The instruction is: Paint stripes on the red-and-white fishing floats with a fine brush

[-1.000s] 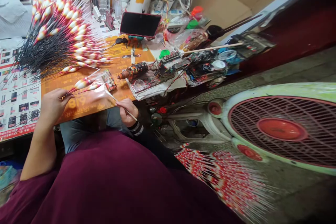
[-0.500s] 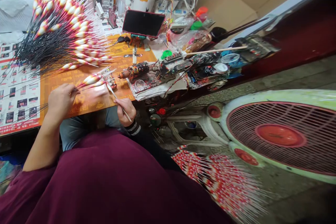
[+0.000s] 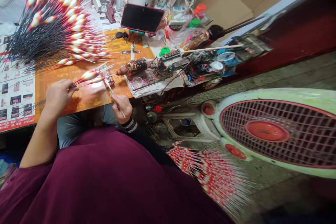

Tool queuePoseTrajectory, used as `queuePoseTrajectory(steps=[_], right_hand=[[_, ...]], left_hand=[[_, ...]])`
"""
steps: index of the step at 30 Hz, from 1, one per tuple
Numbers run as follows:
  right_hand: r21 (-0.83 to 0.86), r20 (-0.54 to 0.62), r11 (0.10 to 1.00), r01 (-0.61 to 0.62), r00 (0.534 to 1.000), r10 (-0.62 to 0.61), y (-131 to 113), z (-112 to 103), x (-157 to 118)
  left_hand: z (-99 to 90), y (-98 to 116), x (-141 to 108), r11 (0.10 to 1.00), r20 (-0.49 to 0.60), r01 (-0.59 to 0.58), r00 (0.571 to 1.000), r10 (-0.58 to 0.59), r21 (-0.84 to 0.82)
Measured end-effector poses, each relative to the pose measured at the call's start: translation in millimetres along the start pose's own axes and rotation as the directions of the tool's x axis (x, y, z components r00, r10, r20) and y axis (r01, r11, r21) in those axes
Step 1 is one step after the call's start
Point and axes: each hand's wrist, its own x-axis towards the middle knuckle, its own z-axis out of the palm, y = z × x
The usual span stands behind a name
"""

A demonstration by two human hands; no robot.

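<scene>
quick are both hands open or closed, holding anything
Left hand: closed, holding striped fishing floats.
Right hand: closed, holding a thin paintbrush.

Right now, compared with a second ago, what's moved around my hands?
Your left hand has carried the fishing floats forward, their tips now over the paint-spotted card. Your right hand keeps hold of its brush, the tip drawn up to the card. The bundled floats stayed put.

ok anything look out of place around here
A bunch of red-and-white fishing floats sits low beside the floor fan, which looks odd because the other floats lie up on the orange mat.
</scene>
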Motion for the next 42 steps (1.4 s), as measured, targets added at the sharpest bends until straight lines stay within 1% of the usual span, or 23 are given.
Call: queuePoseTrajectory(steps=[3, 7, 11, 16, 19, 22, 25, 27, 32, 37, 42], right_hand=[[-0.027, 0.008, 1.0, 0.007, 1.0, -0.007, 1, 0, 0], [0.013, 0.028, 1.0, -0.005, 1.0, 0.005, 3, 0, -2], [0.017, 0.034, 1.0, -0.016, 0.999, 0.016, 3, -1, -2], [0.02, 0.066, 0.998, -0.054, 0.996, 0.053, 3, 0, -3], [0.021, 0.066, 0.998, -0.06, 0.996, 0.059, 3, 0, -2], [0.017, 0.044, 0.999, -0.03, 0.999, 0.029, 1, -1, 0], [0.033, -0.02, 0.998, 0.045, 0.999, -0.044, -1, -1, 3], [0.043, -0.048, 0.996, 0.074, 0.996, -0.072, -1, -1, 3], [0.002, 0.0, 0.999, 0.034, 0.999, -0.034, -1, 0, 3], [0.039, -0.089, 0.993, 0.112, 0.99, -0.108, -4, -1, 7], [0.035, -0.093, 0.993, 0.114, 0.99, -0.11, -4, -1, 8]], left_hand=[[-0.2, -1, -1, 1.0, 0.004, -0.007, 1.0, 0.007, 0.006], [-0.1, 0, -1, 1.0, 0.009, -0.013, 1.0, 0.013, 0.027], [0.3, 0, 0, 1.0, 0.012, -0.019, 1.0, 0.019, 0.009], [-0.1, 0, 0, 1.0, 0.02, -0.002, 1.0, 0.002, 0.008], [0.0, 0, -1, 1.0, 0.016, 0.005, 1.0, -0.005, -0.002], [0.5, 0, -1, 1.0, 0.022, 0.003, 1.0, -0.003, 0.006], [0.7, 0, -1, 1.0, 0.031, -0.004, 1.0, 0.003, 0.03], [0.4, 1, 0, 0.999, 0.034, -0.005, 0.999, 0.004, 0.048], [-0.8, 3, 0, 0.998, 0.041, 0.007, 0.999, -0.01, 0.067], [0.0, 6, -1, 0.999, 0.046, 0.019, 0.999, -0.022, 0.049], [2.0, 10, 1, 0.995, 0.049, 0.042, 0.998, -0.047, 0.096]])
